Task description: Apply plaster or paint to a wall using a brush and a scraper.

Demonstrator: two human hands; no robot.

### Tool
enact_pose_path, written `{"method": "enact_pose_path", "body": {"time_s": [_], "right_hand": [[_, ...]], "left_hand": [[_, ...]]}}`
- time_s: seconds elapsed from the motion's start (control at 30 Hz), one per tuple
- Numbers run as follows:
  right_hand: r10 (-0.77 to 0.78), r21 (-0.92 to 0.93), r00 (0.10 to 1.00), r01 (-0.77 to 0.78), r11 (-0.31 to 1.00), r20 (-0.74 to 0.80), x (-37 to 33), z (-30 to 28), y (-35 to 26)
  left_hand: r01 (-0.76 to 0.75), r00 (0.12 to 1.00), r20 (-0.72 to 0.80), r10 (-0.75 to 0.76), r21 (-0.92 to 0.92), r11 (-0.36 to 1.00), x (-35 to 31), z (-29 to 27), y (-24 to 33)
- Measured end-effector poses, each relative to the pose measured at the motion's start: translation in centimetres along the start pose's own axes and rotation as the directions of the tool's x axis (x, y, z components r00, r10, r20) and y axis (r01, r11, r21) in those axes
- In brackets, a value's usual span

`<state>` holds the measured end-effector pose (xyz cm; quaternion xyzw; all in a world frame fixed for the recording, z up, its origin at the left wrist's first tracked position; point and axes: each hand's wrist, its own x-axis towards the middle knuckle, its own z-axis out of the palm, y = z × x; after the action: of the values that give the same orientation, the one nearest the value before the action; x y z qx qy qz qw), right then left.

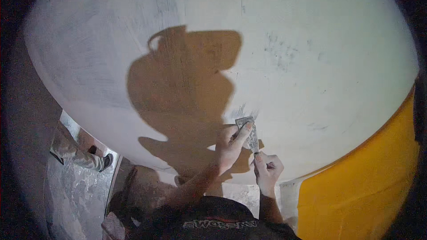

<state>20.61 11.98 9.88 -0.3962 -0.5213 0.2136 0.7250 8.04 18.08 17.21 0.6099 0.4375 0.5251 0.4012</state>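
Observation:
A putty knife [252, 138] with a wide, grey-smeared blade is between my hands, close to a large pale curved surface [311, 84]. My left hand [229, 148] grips its broad end, the thumb lying along the blade face. At the narrow lower end, my right hand [268, 169] is closed with thumb and fingers pinched on the tip; its other fingers are curled in. Dark grey smears mark the surface just above the blade. How the fingers sit behind the tool is hidden.
The curved surface fills most of the view, with grey patches and my shadow [178, 84] on it. Orange-yellow sheeting [356, 186] borders it at lower right. At lower left, another person's trousered leg [75, 151] and dark shoe [106, 162] show above a stained grey floor [80, 195].

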Motion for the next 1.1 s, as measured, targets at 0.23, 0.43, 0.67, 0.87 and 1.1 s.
{"method": "enact_pose_path", "body": {"time_s": [0.23, 0.43, 0.67, 0.87, 1.1], "right_hand": [[0.237, 0.096, 0.971, -0.234, 0.968, -0.023, 1.2, 0.1, -1.6], [0.249, 0.096, 0.965, -0.241, 0.966, -0.079, 0.4, -0.2, -1.2], [0.3, 0.081, 0.952, -0.295, 0.952, -0.057, -1.0, -0.4, -0.9], [0.284, 0.144, 0.956, -0.272, 0.951, -0.068, 0.1, 0.3, -2.9], [0.1, 0.027, 0.995, -0.099, 0.995, -0.007, -0.7, -0.2, -1.0]], "left_hand": [[0.055, 0.998, -0.001, -0.057, -0.216, 0.975, 0.8, 0.0, 2.7], [0.024, 0.998, 0.058, -0.013, -0.187, 0.982, 0.8, -0.2, 2.5], [0.145, 0.986, 0.11, -0.127, -0.171, 0.975, -0.5, -0.1, 1.4], [0.093, 0.995, 0.046, -0.087, -0.154, 0.984, -0.5, -0.3, 2.6], [0.072, 0.997, 0.007, -0.072, -0.181, 0.981, -0.8, 0.9, -1.7]]}}
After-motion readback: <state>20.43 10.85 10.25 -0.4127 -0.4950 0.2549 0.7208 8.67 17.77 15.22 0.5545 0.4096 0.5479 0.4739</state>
